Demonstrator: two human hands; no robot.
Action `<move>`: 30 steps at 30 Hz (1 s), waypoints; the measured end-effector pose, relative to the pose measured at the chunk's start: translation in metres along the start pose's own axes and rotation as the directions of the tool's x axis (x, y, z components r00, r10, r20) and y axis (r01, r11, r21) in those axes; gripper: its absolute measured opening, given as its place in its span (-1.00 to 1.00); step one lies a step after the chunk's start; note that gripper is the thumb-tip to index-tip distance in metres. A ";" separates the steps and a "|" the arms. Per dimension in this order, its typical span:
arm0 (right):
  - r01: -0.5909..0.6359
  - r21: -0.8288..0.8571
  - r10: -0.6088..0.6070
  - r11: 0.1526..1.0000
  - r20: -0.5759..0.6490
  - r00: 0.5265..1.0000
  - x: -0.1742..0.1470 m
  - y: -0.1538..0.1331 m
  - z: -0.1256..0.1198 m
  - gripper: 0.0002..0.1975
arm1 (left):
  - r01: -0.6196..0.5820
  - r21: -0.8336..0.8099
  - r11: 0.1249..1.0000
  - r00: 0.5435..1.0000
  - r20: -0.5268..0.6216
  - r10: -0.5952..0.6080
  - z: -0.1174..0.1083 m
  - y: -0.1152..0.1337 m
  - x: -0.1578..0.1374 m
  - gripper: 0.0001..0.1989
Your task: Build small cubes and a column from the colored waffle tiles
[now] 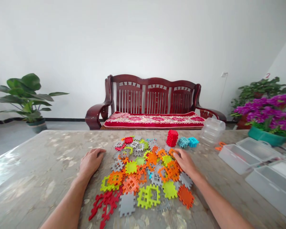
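My left hand (92,160) lies on the table left of a heap of plastic pieces, its fingers stretched out and holding nothing. At the right side of the heap, my right hand (184,161) has its thumb and fingertips at the edge of an orange interlocking tile (172,152), seemingly pinching it. Notched square tiles fill the space between my hands, among them a lime tile (131,167), a grey tile (127,204) and a dark orange tile (186,196). Red branching pieces (107,203) lie at the near left. Behind my right hand stands a stack of red tiles (172,138).
Blue tiles (188,142) lie right of the red stack. Clear plastic boxes (239,158) and a clear container (213,131) stand on the table's right side, near a teal flowerpot (267,136) with purple flowers. A wooden bench (157,95) stands beyond the table (38,178).
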State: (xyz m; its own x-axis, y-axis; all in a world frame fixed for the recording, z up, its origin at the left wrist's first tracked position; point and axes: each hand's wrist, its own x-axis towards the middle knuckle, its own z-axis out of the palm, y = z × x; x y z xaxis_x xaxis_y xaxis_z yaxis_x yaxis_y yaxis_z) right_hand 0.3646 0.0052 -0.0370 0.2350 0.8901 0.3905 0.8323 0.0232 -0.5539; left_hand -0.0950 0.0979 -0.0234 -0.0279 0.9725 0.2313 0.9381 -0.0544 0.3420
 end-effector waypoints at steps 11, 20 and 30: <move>0.115 -0.005 -0.114 0.993 0.086 0.990 0.002 -0.039 0.045 -0.55 | -0.012 -0.015 1.000 1.000 0.008 0.012 -0.001 0.000 -0.002 -0.67; 0.152 0.180 -0.197 0.972 0.266 0.944 0.035 -0.071 0.052 -0.53 | -0.009 -0.078 0.997 1.000 0.012 0.010 0.001 -0.003 -0.003 -0.66; 0.328 -0.004 -0.296 0.945 0.425 0.855 -0.039 -0.060 0.000 -0.02 | -0.013 -0.121 0.993 0.999 0.038 0.018 0.002 -0.005 0.000 -0.65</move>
State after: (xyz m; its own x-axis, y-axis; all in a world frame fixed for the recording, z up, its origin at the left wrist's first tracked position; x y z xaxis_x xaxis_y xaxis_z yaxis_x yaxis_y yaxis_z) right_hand 0.3052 -0.0309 -0.0194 -0.2585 0.9481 0.1852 0.8651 0.3125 -0.3924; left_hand -0.0993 0.0988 -0.0275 0.0019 0.9792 0.2027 0.8899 -0.0941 0.4463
